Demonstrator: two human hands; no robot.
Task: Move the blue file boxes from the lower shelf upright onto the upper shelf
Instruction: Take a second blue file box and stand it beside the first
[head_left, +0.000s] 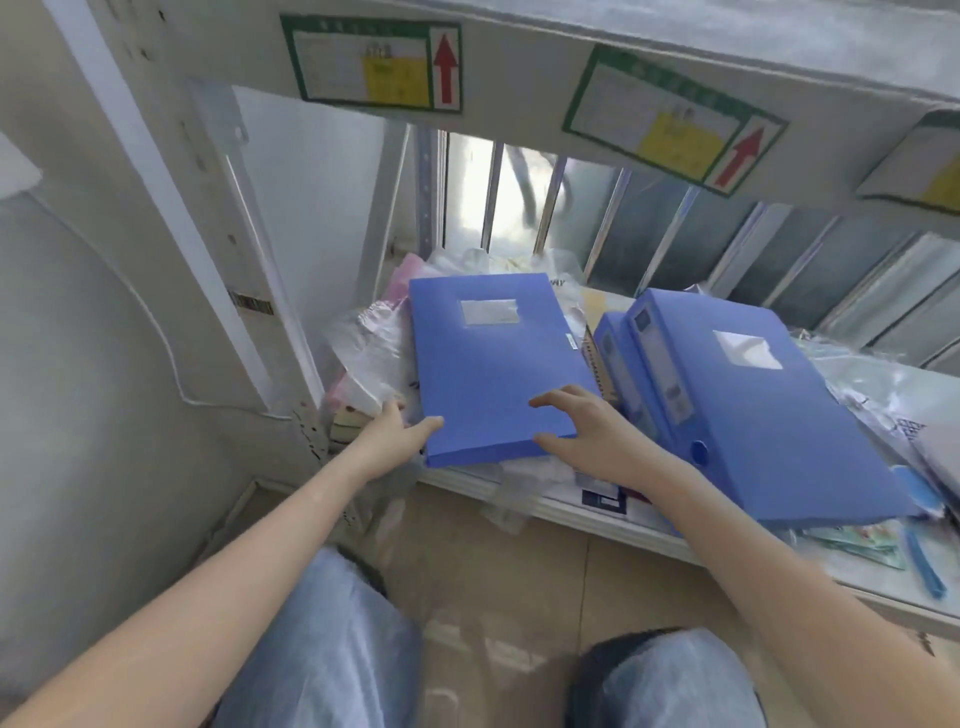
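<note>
A thin blue file box (493, 364) lies flat on a pile of plastic bags at the left of the lower shelf (613, 519). My left hand (397, 431) holds its near left corner, thumb on top. My right hand (587, 431) grips its near right corner, fingers spread over the lid. To the right a thicker blue file box (753, 405) lies flat, and a third blue box (615, 364) is partly hidden under it. The upper shelf (519, 78) runs across the top, and only its front edge shows.
Green-framed labels with red arrows (371, 65) (675, 119) are stuck on the upper shelf's front. Clear plastic bags and papers (363, 353) litter the lower shelf. A white upright post (218, 234) stands at left. My knees in jeans (332, 639) are below.
</note>
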